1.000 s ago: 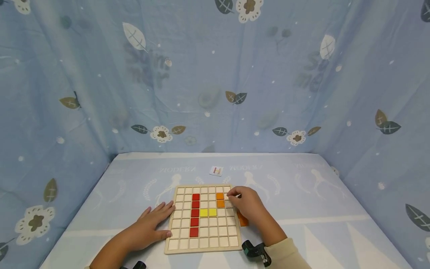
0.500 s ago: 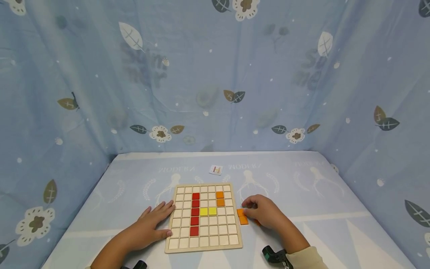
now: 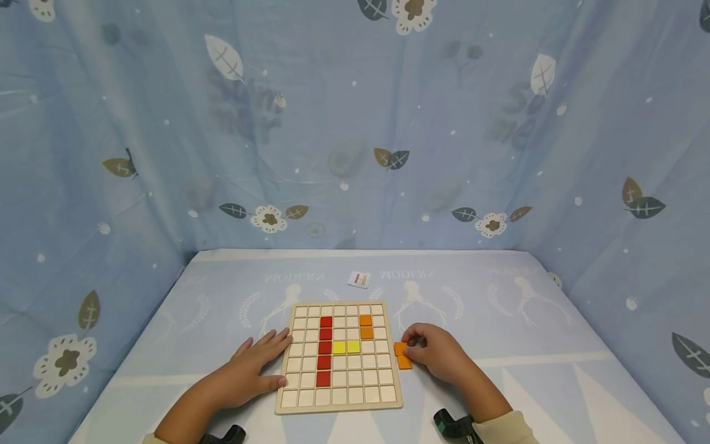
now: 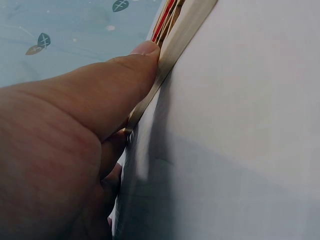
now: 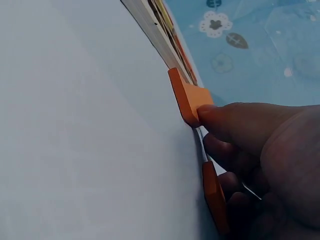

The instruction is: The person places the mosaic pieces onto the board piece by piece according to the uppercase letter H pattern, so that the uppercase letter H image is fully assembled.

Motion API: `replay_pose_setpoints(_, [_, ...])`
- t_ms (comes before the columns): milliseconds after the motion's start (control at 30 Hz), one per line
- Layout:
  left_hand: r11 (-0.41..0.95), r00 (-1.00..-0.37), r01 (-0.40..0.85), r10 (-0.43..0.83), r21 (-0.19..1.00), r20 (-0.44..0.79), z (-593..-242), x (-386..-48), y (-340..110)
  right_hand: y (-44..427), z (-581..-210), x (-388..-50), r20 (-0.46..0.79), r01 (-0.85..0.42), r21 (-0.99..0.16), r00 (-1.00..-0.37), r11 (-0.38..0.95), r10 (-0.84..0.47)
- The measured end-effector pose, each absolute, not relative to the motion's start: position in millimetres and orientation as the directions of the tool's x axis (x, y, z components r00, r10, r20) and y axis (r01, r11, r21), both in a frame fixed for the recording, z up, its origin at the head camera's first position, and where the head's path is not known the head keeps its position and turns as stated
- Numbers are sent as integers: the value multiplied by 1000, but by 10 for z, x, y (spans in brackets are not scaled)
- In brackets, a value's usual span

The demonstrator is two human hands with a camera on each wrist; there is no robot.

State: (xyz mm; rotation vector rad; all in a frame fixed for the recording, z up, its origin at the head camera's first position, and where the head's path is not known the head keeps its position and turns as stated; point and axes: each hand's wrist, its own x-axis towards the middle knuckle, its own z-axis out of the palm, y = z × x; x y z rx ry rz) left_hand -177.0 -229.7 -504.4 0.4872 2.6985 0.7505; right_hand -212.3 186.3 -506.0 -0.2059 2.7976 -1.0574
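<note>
A square wooden grid board (image 3: 338, 397) lies on the table, with red tiles (image 3: 324, 347) in one column, yellow tiles (image 3: 353, 346) beside them and two orange tiles in it at the upper right. My left hand (image 3: 249, 372) rests along the board's left edge, fingers extended; its thumb (image 4: 145, 50) touches the rim in the left wrist view. Right of the board, my right hand (image 3: 438, 351) has curled fingers, thumb and forefinger at the edge of a loose orange tile (image 3: 400, 348). Another orange tile (image 3: 405, 362) lies in front, and one more orange tile (image 5: 215, 197) is under the hand.
Behind the board lies a small patterned card (image 3: 359, 279). A pale printed cloth covers the table (image 3: 499, 308), and blue floral curtains (image 3: 333, 123) stand around its back and sides. Black wrist devices (image 3: 455, 425) sit near the cuffs.
My right hand has gone from the board's upper right cells to the loose orange tiles on its right, where its thumb now meets one. The left hand stays at the board's edge.
</note>
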Motion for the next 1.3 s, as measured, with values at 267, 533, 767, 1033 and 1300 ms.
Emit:
replay_pose_setpoints(267, [799, -893, 249, 408, 547, -189, -5034, -1769, -2316, 1862, -5111, -2144, -74, -26, -689, -992, 724, -107])
replay_pose_setpoints(533, [799, -897, 243, 401, 550, -186, -5035, -1756, -2339, 1839, -5108, -2155, -102, 12, -764, -990, 646, -102])
replay_pose_setpoints(767, [787, -895, 254, 411, 562, -172, -5026, -1773, -2297, 1748, -4998, -2179, -111, 66, -811, -993, 582, -42])
replay_pose_setpoints(1033, [786, -896, 252, 409, 564, -170, -5008, -1755, -2331, 1398, -4901, -2206, -127, 74, -862, -989, 502, -72])
replay_pose_setpoints(1300, [783, -893, 258, 417, 567, -170, -5019, -1762, -2317, 1179, -4896, -2153, -115, 54, -847, -990, 528, -83])
